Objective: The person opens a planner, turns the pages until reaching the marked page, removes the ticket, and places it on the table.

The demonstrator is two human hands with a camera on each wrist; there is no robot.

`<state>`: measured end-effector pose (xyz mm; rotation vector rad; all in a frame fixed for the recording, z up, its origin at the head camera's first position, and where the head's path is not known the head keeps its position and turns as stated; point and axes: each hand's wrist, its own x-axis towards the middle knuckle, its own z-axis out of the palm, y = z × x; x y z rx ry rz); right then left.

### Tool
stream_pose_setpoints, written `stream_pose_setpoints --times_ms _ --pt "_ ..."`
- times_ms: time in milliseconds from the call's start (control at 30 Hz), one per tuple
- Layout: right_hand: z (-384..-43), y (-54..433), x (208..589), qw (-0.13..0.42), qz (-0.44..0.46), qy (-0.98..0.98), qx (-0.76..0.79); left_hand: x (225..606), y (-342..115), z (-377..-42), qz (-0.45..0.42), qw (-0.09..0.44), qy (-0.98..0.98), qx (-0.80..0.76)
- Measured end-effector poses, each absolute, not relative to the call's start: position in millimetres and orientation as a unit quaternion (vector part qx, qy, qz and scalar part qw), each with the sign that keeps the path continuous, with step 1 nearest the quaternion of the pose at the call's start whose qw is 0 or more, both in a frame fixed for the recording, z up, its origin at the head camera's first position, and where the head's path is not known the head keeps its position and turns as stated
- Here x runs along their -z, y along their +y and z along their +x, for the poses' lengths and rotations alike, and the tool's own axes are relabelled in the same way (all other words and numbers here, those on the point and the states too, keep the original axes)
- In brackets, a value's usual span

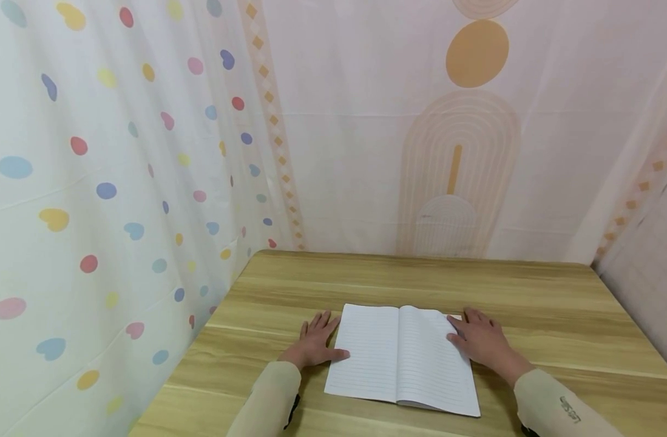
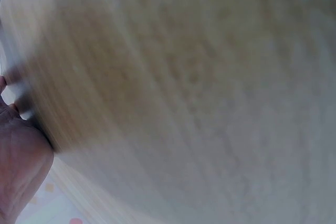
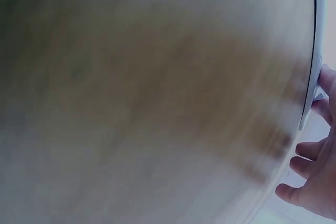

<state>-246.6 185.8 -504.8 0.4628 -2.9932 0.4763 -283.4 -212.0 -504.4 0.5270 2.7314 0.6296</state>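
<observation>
An open notebook (image 1: pixel 368 352) with lined white pages lies on the wooden table. My left hand (image 1: pixel 314 343) rests at its left edge with fingers spread, the thumb on the left page and the other fingers on the tabletop. On the other side, my right hand (image 1: pixel 483 340) reaches over the upper right edge. Its thumb and index finger touch the right page, which bulges slightly near the top corner. In the left wrist view, part of the left palm (image 2: pixel 23 156) shows at the side. The right hand's fingers (image 3: pixel 307 166) appear beside the notebook's edge in the right wrist view.
The wooden table (image 1: pixel 409 276) extends around the notebook. A curtain with coloured dots (image 1: pixel 109 191) hangs on the left, and a pale patterned curtain (image 1: pixel 338 152) hangs behind the table's far edge. A greyish surface (image 1: pixel 652 261) stands at the right.
</observation>
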Motion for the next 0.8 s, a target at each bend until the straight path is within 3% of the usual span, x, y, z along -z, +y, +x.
stream_pose_setpoints --times_ms 400,600,800 --pt "-249.8 179.8 506.0 0.085 0.11 -0.964 -0.228 492.6 -206.6 -274.5 0.178 0.15 0.95 -0.208" --pt "-253.4 177.2 486.9 0.037 0.031 -0.915 -0.401 494.5 -209.2 -275.8 0.186 0.148 0.948 -0.211" --pt "-252.3 165.9 464.2 0.011 0.017 -0.878 -0.479 499.5 -210.9 -278.5 0.184 0.148 0.947 -0.219"
